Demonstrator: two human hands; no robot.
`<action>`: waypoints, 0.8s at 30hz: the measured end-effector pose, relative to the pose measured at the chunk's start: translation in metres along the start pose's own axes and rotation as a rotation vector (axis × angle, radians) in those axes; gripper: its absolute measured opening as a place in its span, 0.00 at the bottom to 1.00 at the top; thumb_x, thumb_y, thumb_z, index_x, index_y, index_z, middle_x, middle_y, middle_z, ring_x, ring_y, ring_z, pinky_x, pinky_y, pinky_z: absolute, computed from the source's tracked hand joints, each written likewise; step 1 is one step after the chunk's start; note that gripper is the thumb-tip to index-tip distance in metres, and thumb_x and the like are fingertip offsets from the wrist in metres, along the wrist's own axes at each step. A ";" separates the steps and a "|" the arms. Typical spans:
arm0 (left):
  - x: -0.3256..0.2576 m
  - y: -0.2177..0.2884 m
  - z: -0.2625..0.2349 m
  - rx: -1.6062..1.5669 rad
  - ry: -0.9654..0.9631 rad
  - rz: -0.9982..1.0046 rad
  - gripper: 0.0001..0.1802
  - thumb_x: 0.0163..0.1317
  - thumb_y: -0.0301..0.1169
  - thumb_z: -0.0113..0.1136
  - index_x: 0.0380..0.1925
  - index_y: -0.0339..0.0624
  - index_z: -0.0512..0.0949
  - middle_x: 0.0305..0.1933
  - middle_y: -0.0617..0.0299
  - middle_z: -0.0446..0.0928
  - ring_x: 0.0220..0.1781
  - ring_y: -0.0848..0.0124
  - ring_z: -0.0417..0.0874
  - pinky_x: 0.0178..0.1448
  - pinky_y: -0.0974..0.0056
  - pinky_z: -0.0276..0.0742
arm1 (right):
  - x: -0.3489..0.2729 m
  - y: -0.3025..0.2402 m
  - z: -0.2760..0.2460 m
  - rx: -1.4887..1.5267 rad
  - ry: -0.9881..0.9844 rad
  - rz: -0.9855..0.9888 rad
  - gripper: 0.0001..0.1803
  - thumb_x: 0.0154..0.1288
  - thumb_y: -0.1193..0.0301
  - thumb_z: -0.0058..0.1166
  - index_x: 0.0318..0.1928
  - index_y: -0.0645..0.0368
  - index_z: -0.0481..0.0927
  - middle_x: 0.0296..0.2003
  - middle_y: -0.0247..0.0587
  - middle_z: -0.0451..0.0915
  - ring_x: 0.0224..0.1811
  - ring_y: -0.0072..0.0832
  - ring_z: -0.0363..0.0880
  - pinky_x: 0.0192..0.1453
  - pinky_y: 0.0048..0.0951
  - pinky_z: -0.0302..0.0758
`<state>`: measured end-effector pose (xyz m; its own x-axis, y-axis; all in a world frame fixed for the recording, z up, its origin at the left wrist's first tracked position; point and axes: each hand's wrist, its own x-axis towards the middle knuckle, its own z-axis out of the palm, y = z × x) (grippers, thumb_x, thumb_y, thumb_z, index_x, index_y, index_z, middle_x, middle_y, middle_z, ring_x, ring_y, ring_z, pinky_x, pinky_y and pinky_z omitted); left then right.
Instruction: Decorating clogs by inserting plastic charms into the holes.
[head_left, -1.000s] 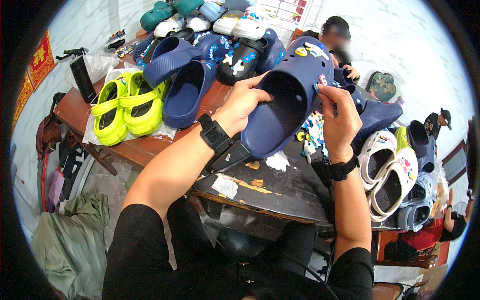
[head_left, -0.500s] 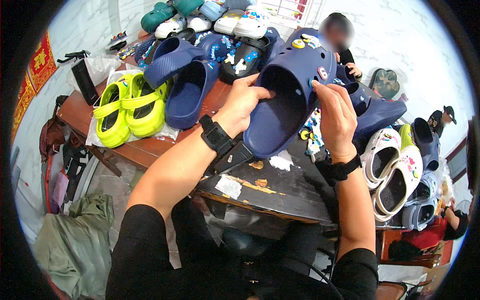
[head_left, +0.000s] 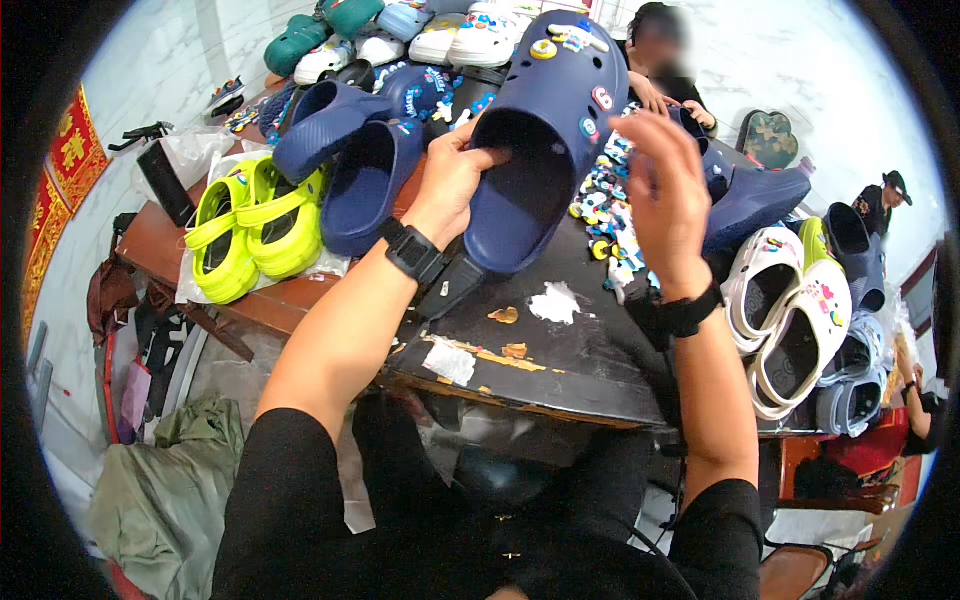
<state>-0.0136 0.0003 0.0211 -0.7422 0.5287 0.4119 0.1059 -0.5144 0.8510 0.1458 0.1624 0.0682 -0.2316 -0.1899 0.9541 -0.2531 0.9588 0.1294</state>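
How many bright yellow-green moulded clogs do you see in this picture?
3 are visible: the leftmost bright yellow-green moulded clog and its matching neighbour at the left, and a partly covered third one beyond the charm-decorated white clogs at right. More may be hidden.

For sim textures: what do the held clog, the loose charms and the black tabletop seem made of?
Navy clog: probably moulded foam, matte; smooth, thick walls with holes.
Loose charms: perhaps soft plastic or rubber, finish unclear; bright colours, but too small to be sure.
Black tabletop: likely painted wood, slightly glossy; worn edge shows tan beneath.
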 end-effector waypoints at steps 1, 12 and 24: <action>0.002 -0.002 -0.001 0.004 0.032 0.059 0.21 0.54 0.13 0.55 0.49 0.35 0.80 0.47 0.59 0.83 0.47 0.70 0.83 0.56 0.65 0.76 | 0.002 0.002 -0.008 -0.019 0.046 0.023 0.27 0.47 0.90 0.50 0.49 0.57 0.81 0.48 0.46 0.80 0.52 0.41 0.78 0.57 0.38 0.74; 0.009 0.009 -0.001 0.219 0.069 0.294 0.33 0.53 0.12 0.57 0.62 0.43 0.74 0.59 0.59 0.78 0.55 0.74 0.78 0.63 0.69 0.70 | 0.015 0.080 -0.093 -0.038 0.058 0.428 0.10 0.64 0.79 0.51 0.45 0.61 0.81 0.38 0.36 0.86 0.38 0.20 0.82 0.46 0.22 0.75; 0.005 0.003 -0.009 0.347 0.055 0.305 0.34 0.52 0.11 0.56 0.61 0.44 0.75 0.61 0.58 0.76 0.59 0.73 0.77 0.64 0.69 0.69 | -0.017 0.065 -0.047 0.148 -0.848 0.458 0.10 0.58 0.77 0.60 0.42 0.62 0.80 0.28 0.45 0.82 0.31 0.28 0.81 0.38 0.28 0.75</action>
<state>-0.0235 -0.0048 0.0228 -0.6759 0.3468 0.6503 0.5331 -0.3792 0.7564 0.1780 0.2374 0.0734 -0.9217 0.0501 0.3846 -0.0719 0.9524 -0.2964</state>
